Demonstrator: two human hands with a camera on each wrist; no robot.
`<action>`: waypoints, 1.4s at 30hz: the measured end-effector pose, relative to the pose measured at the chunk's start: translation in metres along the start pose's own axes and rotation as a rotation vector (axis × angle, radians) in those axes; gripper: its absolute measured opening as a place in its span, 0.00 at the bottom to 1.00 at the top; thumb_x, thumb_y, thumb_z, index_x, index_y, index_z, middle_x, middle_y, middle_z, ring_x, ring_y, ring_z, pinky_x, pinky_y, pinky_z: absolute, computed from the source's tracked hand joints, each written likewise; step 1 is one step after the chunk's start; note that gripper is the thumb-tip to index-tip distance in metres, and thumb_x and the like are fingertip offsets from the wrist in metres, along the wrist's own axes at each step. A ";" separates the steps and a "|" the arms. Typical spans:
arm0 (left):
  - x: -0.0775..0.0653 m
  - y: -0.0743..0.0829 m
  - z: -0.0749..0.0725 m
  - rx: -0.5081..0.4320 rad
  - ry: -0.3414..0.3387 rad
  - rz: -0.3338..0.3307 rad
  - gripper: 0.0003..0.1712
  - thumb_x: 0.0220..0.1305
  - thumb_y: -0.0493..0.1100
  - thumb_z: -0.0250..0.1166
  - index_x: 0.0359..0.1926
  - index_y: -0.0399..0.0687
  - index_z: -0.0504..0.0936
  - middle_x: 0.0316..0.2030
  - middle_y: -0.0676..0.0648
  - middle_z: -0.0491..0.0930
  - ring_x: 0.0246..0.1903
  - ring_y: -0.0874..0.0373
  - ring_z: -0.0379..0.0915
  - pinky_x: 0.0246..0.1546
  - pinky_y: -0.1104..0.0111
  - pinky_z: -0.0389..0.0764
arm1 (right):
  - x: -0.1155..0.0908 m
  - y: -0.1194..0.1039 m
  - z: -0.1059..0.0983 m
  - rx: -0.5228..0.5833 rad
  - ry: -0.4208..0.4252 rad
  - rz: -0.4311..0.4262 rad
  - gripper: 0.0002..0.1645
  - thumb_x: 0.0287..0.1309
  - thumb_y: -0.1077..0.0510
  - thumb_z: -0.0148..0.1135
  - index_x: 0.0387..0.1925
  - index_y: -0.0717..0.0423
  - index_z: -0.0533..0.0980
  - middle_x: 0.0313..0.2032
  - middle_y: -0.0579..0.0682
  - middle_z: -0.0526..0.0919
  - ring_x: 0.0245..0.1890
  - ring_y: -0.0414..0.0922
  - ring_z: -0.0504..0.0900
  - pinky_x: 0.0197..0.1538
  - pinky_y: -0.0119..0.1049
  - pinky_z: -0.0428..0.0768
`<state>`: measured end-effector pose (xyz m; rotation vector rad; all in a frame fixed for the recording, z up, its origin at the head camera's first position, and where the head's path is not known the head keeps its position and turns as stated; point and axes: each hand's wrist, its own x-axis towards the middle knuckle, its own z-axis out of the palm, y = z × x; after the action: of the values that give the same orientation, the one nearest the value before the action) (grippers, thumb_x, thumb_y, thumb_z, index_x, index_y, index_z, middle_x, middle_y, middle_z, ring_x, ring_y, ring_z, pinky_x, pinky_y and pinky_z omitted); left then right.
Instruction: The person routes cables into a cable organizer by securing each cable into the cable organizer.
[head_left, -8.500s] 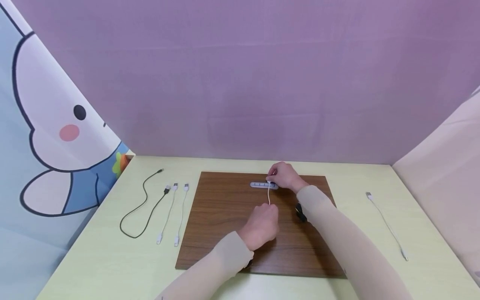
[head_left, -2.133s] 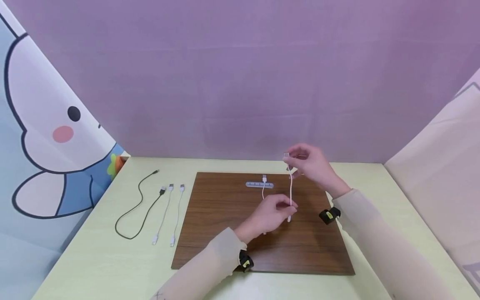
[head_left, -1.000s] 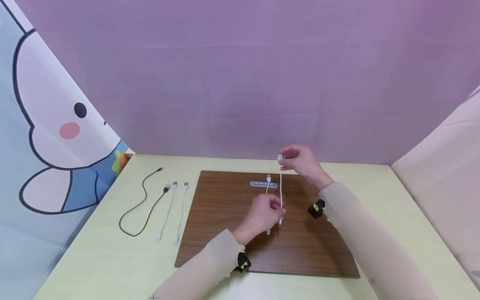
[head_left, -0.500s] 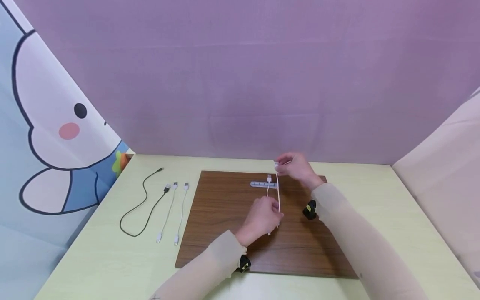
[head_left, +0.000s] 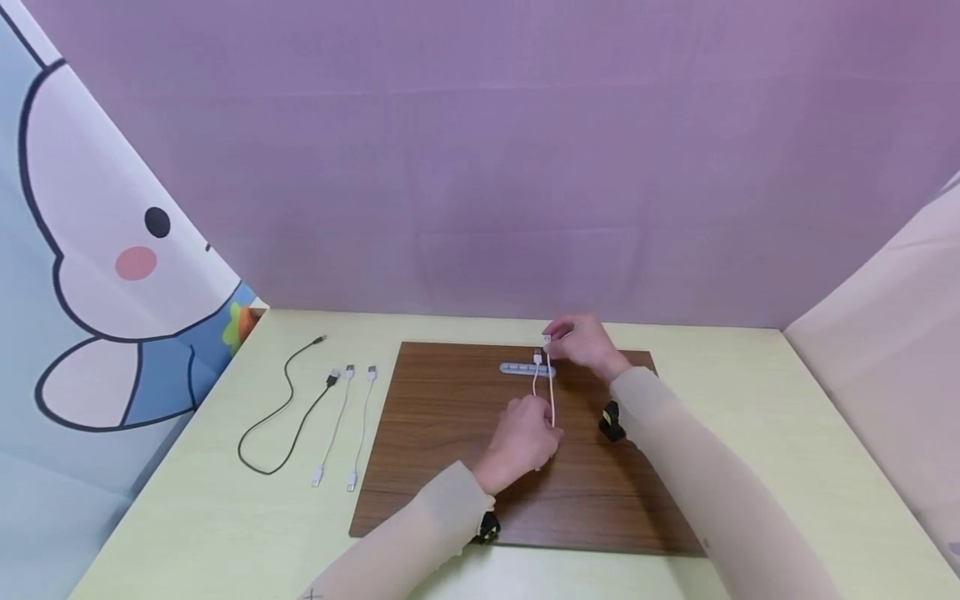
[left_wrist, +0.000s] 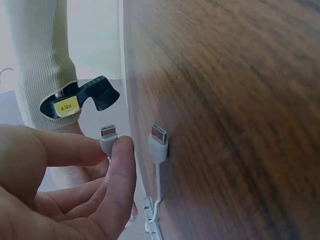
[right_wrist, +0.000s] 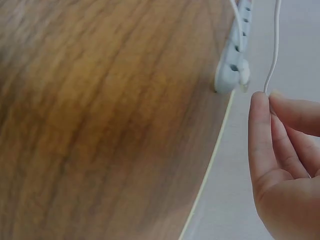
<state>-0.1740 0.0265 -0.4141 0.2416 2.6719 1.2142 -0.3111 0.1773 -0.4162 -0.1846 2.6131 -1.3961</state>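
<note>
Left hand [head_left: 521, 435]: thumb and finger pinching the held white USB cable [head_left: 551, 382] just below its USB-C plug [left_wrist: 108, 144]
Held cable: stretching between both hands over the wood-grain board [head_left: 431, 442], running just right of the clipped cable
Side cables: black USB cable [head_left: 267, 474] curving, two white USB cables [head_left: 363, 425] lying nearly straight, all left of the board
Right hand [head_left: 581, 340]: fingertips together, pinching the held cable's USB-A end
Grey cable clip [head_left: 516, 368]: holding the clipped white cable [head_left: 537, 358] near its right end
Backdrop: purple cloth [head_left: 517, 183] hanging behind the table [head_left: 187, 533]
</note>
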 end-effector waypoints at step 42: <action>0.006 0.004 -0.004 0.155 -0.106 -0.054 0.14 0.62 0.33 0.66 0.21 0.43 0.75 0.18 0.46 0.74 0.14 0.54 0.73 0.14 0.67 0.74 | 0.007 0.008 0.012 -0.203 0.008 -0.028 0.11 0.60 0.63 0.70 0.45 0.61 0.84 0.38 0.55 0.84 0.39 0.51 0.80 0.43 0.40 0.79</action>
<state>-0.1803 0.0272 -0.4089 0.2480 2.6645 0.9519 -0.3154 0.1714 -0.4302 -0.2425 2.7666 -1.1396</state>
